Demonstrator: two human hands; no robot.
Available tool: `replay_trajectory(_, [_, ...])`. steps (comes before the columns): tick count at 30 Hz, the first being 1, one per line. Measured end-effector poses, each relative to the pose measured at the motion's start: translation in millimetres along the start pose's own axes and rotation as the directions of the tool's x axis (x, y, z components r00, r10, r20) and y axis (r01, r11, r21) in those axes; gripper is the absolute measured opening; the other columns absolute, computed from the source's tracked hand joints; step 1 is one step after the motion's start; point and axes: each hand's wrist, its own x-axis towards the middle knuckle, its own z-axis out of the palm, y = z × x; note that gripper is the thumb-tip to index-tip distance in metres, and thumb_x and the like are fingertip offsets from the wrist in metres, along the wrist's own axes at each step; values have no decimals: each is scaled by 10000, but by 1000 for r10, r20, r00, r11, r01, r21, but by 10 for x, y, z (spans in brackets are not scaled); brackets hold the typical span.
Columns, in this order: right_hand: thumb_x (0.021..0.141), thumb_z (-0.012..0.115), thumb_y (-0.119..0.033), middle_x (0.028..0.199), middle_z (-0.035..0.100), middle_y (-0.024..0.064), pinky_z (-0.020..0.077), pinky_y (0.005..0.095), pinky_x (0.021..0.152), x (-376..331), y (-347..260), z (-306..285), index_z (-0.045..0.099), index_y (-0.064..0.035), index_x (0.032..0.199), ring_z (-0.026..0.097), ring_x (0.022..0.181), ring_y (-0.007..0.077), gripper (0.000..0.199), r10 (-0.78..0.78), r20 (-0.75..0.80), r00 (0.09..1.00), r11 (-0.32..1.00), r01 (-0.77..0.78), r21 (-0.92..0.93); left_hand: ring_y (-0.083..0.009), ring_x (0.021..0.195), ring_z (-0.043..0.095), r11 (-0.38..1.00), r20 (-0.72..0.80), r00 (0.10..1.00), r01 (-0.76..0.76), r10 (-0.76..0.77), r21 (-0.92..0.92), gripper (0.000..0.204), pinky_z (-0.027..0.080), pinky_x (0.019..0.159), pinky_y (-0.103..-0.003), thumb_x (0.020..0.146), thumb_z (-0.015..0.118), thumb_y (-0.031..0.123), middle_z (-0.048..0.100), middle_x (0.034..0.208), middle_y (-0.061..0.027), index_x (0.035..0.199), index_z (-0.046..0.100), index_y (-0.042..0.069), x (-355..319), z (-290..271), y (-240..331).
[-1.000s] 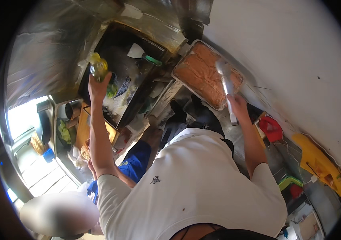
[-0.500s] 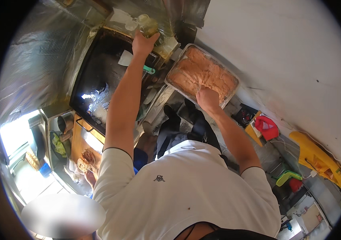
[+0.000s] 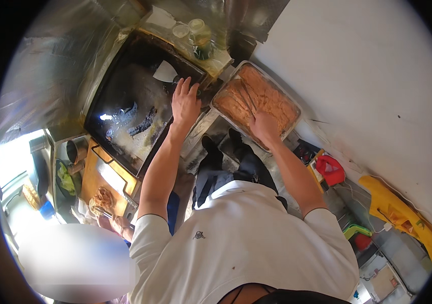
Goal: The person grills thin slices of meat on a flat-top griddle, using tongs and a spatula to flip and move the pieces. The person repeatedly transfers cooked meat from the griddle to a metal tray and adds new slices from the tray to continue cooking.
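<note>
My left hand (image 3: 186, 105) is over the near right edge of the dark griddle (image 3: 125, 83), fingers spread and holding nothing visible. Just beyond its fingertips lies a scraper (image 3: 165, 72) with a broad pale blade; its handle is mostly covered by the hand. In my right hand (image 3: 265, 126) are tongs (image 3: 247, 96), their two thin dark arms reaching into an orange-brown, pasty mass (image 3: 271, 96). That mass fills a clear rectangular tub (image 3: 297, 110) to the right of the griddle.
Behind the griddle, a clear bottle (image 3: 199, 38) of yellowish liquid stands on a ledge. At lower left, another person's hand (image 3: 120, 225) works by a wooden board (image 3: 94, 175) with food on it. A white wall (image 3: 357, 66) borders the tub. Red cloth (image 3: 330, 169) hangs at right.
My left hand has come back from the bottle on the ledge to the griddle's near edge, with nothing in it. The tongs in my right hand now show more of their length.
</note>
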Motion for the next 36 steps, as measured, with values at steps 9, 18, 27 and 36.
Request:
replay_trajectory(9, [855,612,-245,809,675,276,531,540,740,-126,305,-389,666,54,874,674,820,466,304,3,223,975,992,-31,122,-359,1232,596,918,-376,867,197,-327,-345,331,513,996,-414,905,722,188,577,1399,-181,1220,688,89,-29,-707,-121])
replay_trajectory(18, [906,620,-267,843,682,268,526,546,730,-79,25,-364,617,23,1041,681,822,451,320,24,149,989,999,-18,-45,-306,868,713,-51,28,493,-32,-870,-998,343,620,854,-388,975,685,164,664,1038,-195,1186,568,-79,-556,-733,-983])
replay_trajectory(27, [907,562,-200,820,701,250,549,548,715,34,527,-589,677,17,908,690,778,438,245,-282,273,920,906,349,-239,-356,1066,670,-750,545,632,-90,-552,-655,203,629,953,-402,981,593,-15,637,1131,-228,1125,547,-151,-970,-311,-768])
replay_trajectory(36, [886,623,-274,877,709,243,541,532,770,-336,444,-509,667,22,970,693,844,440,311,63,63,996,997,-60,-39,-204,799,650,-668,579,779,301,-239,-680,295,585,691,-312,964,537,17,679,1088,-195,1256,516,45,-1013,-417,-39])
